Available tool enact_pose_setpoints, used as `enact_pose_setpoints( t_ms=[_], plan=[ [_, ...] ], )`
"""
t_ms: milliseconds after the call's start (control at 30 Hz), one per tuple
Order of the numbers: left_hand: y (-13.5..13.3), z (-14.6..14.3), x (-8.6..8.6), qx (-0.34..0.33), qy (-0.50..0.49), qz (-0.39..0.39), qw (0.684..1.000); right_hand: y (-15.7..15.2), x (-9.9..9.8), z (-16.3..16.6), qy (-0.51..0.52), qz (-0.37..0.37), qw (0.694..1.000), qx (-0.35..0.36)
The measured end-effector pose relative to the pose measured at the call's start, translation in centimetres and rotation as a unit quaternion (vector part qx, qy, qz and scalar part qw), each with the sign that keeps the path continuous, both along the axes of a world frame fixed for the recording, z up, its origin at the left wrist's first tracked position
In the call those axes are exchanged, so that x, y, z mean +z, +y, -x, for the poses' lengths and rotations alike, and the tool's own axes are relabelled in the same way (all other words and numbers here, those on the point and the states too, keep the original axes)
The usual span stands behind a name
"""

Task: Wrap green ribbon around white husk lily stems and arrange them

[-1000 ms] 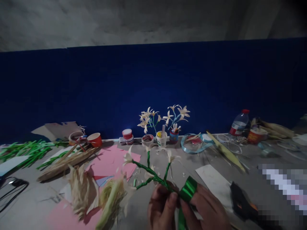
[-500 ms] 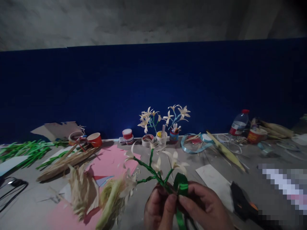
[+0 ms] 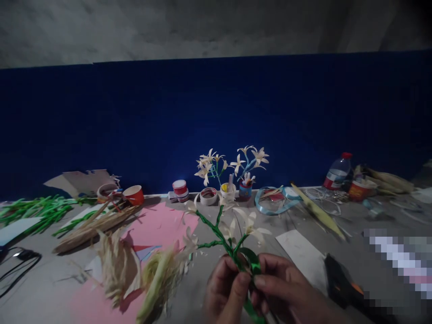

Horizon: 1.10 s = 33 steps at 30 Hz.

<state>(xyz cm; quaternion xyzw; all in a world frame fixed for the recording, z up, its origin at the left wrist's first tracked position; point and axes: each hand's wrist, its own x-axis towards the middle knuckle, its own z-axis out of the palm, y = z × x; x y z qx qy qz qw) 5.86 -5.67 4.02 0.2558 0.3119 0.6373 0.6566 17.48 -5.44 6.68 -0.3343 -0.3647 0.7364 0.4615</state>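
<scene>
Head view:
L hand [image 3: 225, 288]: fingers pinched on flower stem [image 3: 216, 231], low centre, above table [image 3: 50, 288]
R hand [image 3: 286, 290]: fingers clamped on green ribbon [image 3: 251, 261] at stem base
Tip: keep ribbon taut, overlap turns, L hand steady
Nearby: glue gun [image 3: 340, 281] right of R hand

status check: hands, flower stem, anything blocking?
Left hand and right hand both pinch flower stem. Green ribbon looped at grip. Nothing in the way.

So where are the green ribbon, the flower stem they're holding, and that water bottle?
green ribbon [image 3: 254, 266], head view, on the loop between the two hands.
flower stem [image 3: 213, 228], head view, on the green wrapped branch.
water bottle [image 3: 336, 175], head view, on its clear body.
</scene>
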Motion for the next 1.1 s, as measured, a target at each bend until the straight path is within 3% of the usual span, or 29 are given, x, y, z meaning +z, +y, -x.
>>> enact_pose_setpoints(
  t_ms=[200, 333, 433, 700, 967, 1100],
  plan=[
    [0.5, -0.1, -1.1, 0.094, 0.076, -0.037, 0.992, -0.2, -0.5, 0.1, -0.005, -0.006, 0.999, -0.04],
    [0.5, -0.5, -0.7, 0.073, 0.029, -0.001, 0.997, -0.1, -0.7, 0.1, 0.004, 0.008, 0.999, -0.033],
    [0.5, -0.8, -0.5, 0.103, 0.016, 0.038, 0.994, 0.0, -1.0, 0.3, 0.006, -0.007, 0.999, -0.036],
    [0.3, -1.3, -1.3, 0.136, -0.001, 0.045, 0.99, -0.3, -1.2, 0.5, -0.031, -0.054, 0.994, -0.087],
    [0.1, -0.7, -2.2, 0.109, 0.015, -0.028, 0.994, -0.7, -1.3, 0.7, -0.088, -0.096, 0.983, -0.13],
    [0.3, 0.4, -1.9, 0.044, 0.065, -0.039, 0.996, -0.9, -1.1, 0.9, -0.099, -0.096, 0.981, -0.138]
  ],
)
